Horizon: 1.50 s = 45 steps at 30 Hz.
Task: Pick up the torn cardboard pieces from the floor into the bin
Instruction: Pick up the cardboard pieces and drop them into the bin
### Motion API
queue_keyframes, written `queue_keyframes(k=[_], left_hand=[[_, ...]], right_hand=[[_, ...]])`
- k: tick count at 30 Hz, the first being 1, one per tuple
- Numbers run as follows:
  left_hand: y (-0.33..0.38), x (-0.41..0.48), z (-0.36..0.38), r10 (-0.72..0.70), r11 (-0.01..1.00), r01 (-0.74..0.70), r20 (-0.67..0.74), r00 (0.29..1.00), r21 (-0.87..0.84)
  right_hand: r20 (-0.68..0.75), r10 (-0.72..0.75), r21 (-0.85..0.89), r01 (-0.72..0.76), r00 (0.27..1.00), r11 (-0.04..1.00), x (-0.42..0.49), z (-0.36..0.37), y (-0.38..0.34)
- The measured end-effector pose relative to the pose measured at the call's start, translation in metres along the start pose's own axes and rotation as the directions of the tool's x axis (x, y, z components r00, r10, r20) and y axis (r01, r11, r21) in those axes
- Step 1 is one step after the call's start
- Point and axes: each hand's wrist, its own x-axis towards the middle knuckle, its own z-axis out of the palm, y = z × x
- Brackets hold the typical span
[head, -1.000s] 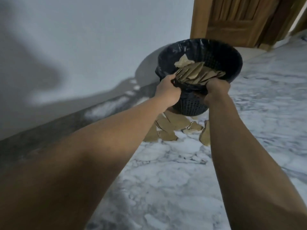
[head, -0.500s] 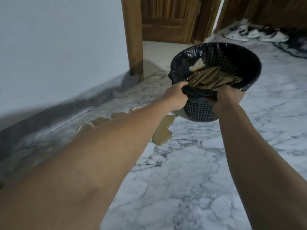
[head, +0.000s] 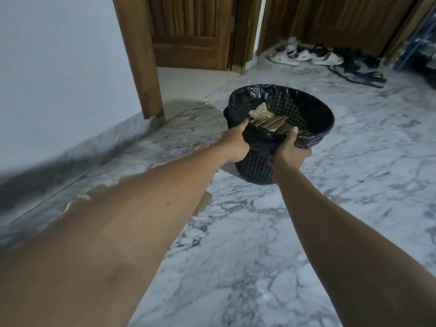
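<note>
Got both hands clamped on the near rim of the bin [head: 306, 107], left hand [head: 236, 147] and right hand [head: 289, 152], with a stack of cardboard pieces [head: 266, 120] already inside. More scraps [head: 204, 204] lie on the marble floor [head: 247, 256] by my left arm, so next I probably set it down near them. Wooden doors [head: 188, 31] and shoes [head: 304, 55] are up ahead.

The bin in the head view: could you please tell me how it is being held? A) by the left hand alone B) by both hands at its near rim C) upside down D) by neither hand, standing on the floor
B: the left hand and right hand both grip the near rim of the bin, which is upright with cardboard pieces inside.
</note>
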Motion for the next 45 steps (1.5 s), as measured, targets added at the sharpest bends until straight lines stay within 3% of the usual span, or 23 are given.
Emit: queue_keyframes(k=[4,7,9,12,15,17,21,23,27,29,32,35,37,39,42,45], left_hand=[[-0.023,-0.018,-0.006,-0.024,1.0,0.024,0.008,1.0,0.016],[-0.059,-0.035,-0.011,-0.108,0.994,0.108,0.016,0.994,0.002],[-0.092,-0.05,-0.017,-0.195,0.979,0.195,0.009,0.981,0.053],[-0.147,-0.075,-0.021,-0.317,0.932,0.314,-0.013,0.948,0.183],[-0.195,-0.092,-0.022,-0.367,0.88,0.345,0.006,0.93,0.326],[-0.216,-0.1,-0.022,-0.371,0.861,0.333,0.026,0.928,0.384],[-0.254,-0.101,-0.015,-0.399,0.818,0.335,0.042,0.916,0.467],[-0.265,-0.094,-0.011,-0.396,0.806,0.335,0.024,0.918,0.487],[-0.268,-0.076,0.0,-0.292,0.785,0.241,-0.002,0.956,0.571],[-0.266,-0.068,0.003,-0.281,0.788,0.217,0.022,0.96,0.576],[-0.264,-0.062,0.011,-0.251,0.774,0.21,-0.014,0.968,0.598],[-0.255,-0.064,0.015,-0.159,0.721,0.207,-0.133,0.978,0.661],[-0.25,-0.064,0.016,-0.165,0.77,0.215,-0.138,0.977,0.601],[-0.25,-0.065,0.016,-0.202,0.872,0.231,-0.112,0.973,0.431],[-0.259,-0.072,0.016,-0.188,0.924,0.215,-0.115,0.975,0.316],[-0.268,-0.089,0.012,-0.115,0.875,0.154,-0.111,0.987,0.459]], right_hand=[[0.026,-0.113,-0.056,0.115,0.993,0.992,-0.031,-0.002,0.033],[0.157,0.014,-0.281,0.032,0.987,0.959,-0.041,0.0,0.066],[0.32,0.173,-0.552,0.035,0.931,0.833,-0.044,0.004,0.087],[0.538,0.331,-0.788,0.324,0.775,0.523,-0.065,0.006,0.101],[0.648,0.456,-0.749,0.62,0.61,0.235,-0.077,0.015,0.113],[0.69,0.466,-0.68,0.717,0.554,0.155,-0.077,0.022,0.127],[0.753,0.38,-0.606,0.791,0.537,0.084,-0.079,0.031,0.165],[0.763,0.378,-0.561,0.828,0.524,-0.014,-0.083,0.036,0.181],[0.684,0.366,-0.64,0.76,0.631,-0.114,-0.089,0.042,0.189],[0.721,0.375,-0.556,0.81,0.582,-0.188,-0.088,0.04,0.19],[0.756,0.347,-0.548,0.826,0.556,-0.129,-0.083,0.04,0.19],[0.688,0.377,-0.673,0.739,0.62,0.014,-0.072,0.046,0.192],[0.714,0.408,-0.624,0.781,0.569,0.001,-0.07,0.048,0.195],[0.753,0.401,-0.559,0.829,0.522,-0.03,-0.067,0.048,0.198],[0.754,0.26,-0.648,0.747,0.603,0.148,-0.06,0.06,0.193],[0.763,0.185,-0.643,0.756,0.619,0.125,-0.064,0.078,0.188]])
